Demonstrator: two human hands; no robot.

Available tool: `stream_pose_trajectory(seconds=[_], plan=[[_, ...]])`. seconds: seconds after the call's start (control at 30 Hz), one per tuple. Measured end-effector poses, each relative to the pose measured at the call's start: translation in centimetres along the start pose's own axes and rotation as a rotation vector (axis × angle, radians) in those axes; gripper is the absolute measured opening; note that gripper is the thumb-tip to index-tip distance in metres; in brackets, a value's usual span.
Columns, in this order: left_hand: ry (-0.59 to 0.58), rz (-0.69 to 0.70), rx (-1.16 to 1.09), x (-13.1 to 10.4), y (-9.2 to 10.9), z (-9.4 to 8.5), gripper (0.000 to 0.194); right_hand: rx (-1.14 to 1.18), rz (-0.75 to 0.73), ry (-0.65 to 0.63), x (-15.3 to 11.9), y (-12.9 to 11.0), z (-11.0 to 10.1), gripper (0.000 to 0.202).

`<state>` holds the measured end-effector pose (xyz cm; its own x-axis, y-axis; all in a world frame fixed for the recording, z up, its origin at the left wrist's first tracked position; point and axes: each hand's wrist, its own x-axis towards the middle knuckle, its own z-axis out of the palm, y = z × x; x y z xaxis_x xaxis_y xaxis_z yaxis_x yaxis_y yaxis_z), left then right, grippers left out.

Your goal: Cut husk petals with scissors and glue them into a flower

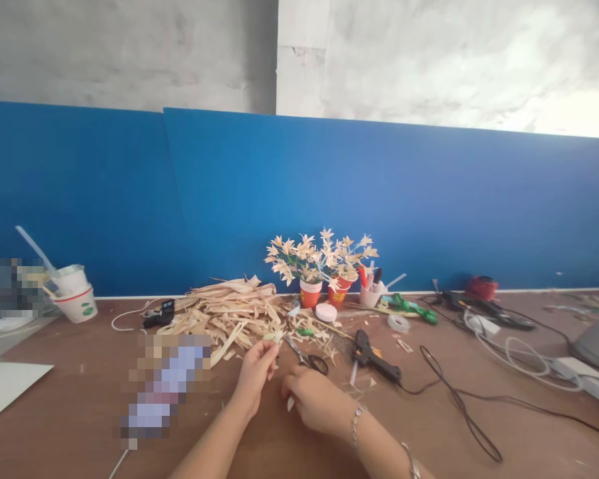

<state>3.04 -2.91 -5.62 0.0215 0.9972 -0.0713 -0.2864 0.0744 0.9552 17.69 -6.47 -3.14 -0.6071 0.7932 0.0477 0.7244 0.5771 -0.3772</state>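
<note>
My left hand [256, 374] pinches a small pale flower [278, 336] between thumb and fingertips, just above the table. Close beside it, my right hand [312, 398] is curled with its fingers pointing down. A small pale piece [290, 403], like a bit of dried husk, pokes out below those fingers; the grip itself is mostly hidden. Scissors [317, 363] with dark handles lie just beyond both hands. A black hot glue gun [372, 356] rests to the right of my right hand. Behind my left hand spreads a heap of dried husk strips [224, 309].
Two red cups [310, 295] hold pale husk flowers [307, 253] at the back. A roll of tape [398, 323] and a white round lid [326, 312] lie nearby. White cups [77, 305] stand far left. Black cable [454, 392] loops across the right; a blue partition [329, 179] borders the table.
</note>
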Motion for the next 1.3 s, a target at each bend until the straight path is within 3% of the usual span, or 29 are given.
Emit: stream_pose_trajectory(seconds=[0.2,0.3,0.6,0.7,0.97,1.3], plan=[[-0.081,-0.094,-0.103,-0.2,0.1,0.1,0.030,0.295,0.038,0.426,0.9,0.9,-0.3,0.028],[-0.111,-0.132,-0.132,-0.5,0.3,0.2,0.030,0.400,0.103,0.563,1.3,1.2,-0.4,0.022],[-0.142,-0.156,-0.125,-0.7,0.2,0.5,0.030,0.574,0.159,0.599,1.3,0.9,-0.4,0.009],[-0.137,-0.143,-0.088,-0.8,0.2,0.6,0.029,0.534,0.165,0.622,1.4,0.9,-0.2,0.007],[-0.138,-0.113,-0.011,-0.9,0.1,0.8,0.029,0.352,0.008,0.817,1.5,1.1,0.4,0.010],[-0.177,-0.073,0.021,-0.9,-0.1,1.0,0.027,0.284,-0.011,0.850,1.7,1.2,0.6,0.010]])
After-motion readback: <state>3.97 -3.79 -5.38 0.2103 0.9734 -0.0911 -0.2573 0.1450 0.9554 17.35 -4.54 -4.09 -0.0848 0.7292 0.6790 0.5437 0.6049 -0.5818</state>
